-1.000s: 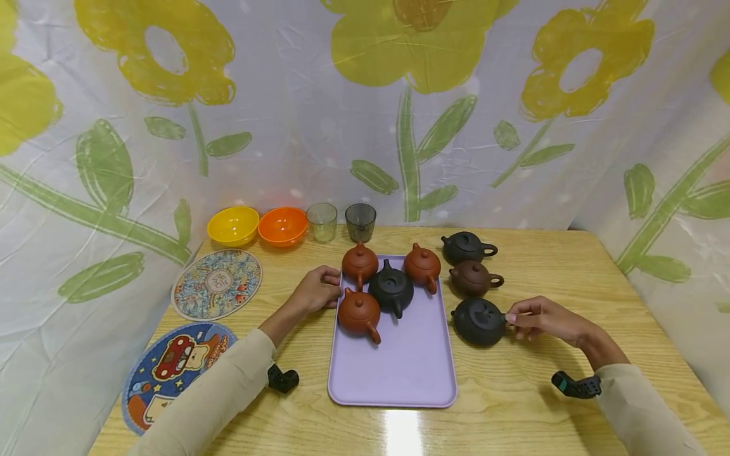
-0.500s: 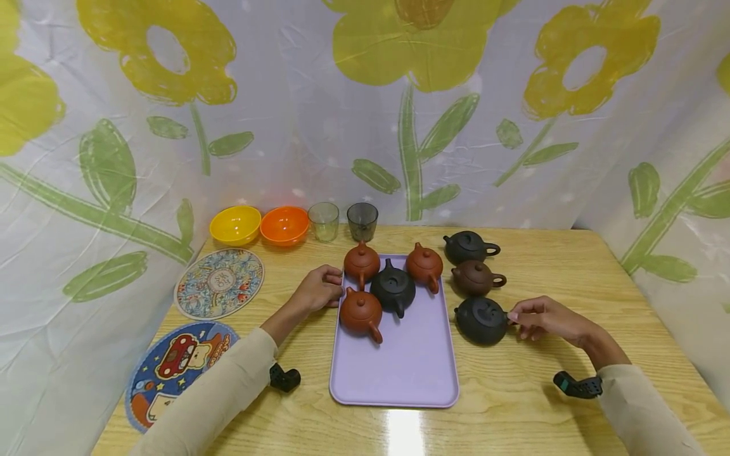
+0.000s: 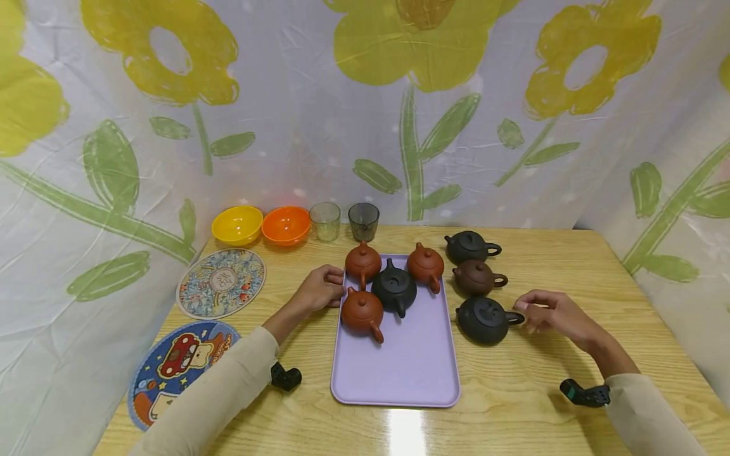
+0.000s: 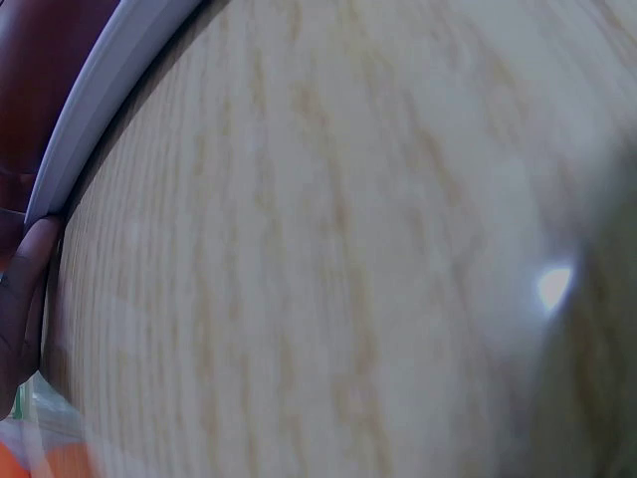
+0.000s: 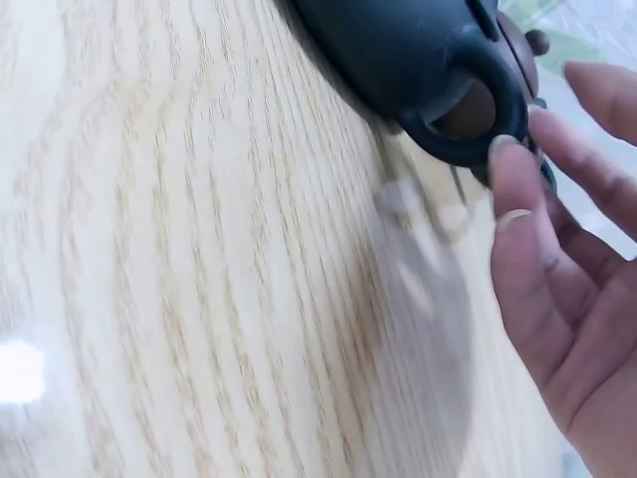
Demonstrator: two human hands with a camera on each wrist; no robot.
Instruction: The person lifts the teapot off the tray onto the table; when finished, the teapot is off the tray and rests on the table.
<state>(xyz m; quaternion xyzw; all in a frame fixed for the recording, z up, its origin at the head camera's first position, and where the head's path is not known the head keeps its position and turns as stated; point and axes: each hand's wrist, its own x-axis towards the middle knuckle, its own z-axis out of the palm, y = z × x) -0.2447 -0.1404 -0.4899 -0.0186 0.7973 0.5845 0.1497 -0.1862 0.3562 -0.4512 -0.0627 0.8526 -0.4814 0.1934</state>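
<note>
A lilac tray point(image 3: 393, 373) bears several teapots. Three are reddish-brown, among them a front-left teapot point(image 3: 362, 311); a black teapot point(image 3: 393, 288) stands between them. My left hand point(image 3: 319, 289) grips the tray's left rim, its thumb at the edge in the left wrist view. Right of the tray, a front black teapot point(image 3: 483, 322) stands on the table, handle pointing right. My right hand point(image 3: 556, 315) is beside that handle point(image 5: 503, 95), fingers loosely bent and holding nothing. Whether a fingertip still touches the handle cannot be told.
Behind the front black teapot stand a dark brown teapot point(image 3: 474, 277) and another black teapot point(image 3: 467, 247). A yellow bowl point(image 3: 237, 227), an orange bowl point(image 3: 286, 227), a clear glass point(image 3: 325, 223) and a grey glass point(image 3: 364, 223) line the back. Round mats point(image 3: 221, 284) lie at left.
My right hand has let go of the front black teapot's handle and drawn slightly right, its fingers loosening. My left hand and the tray stay in place.
</note>
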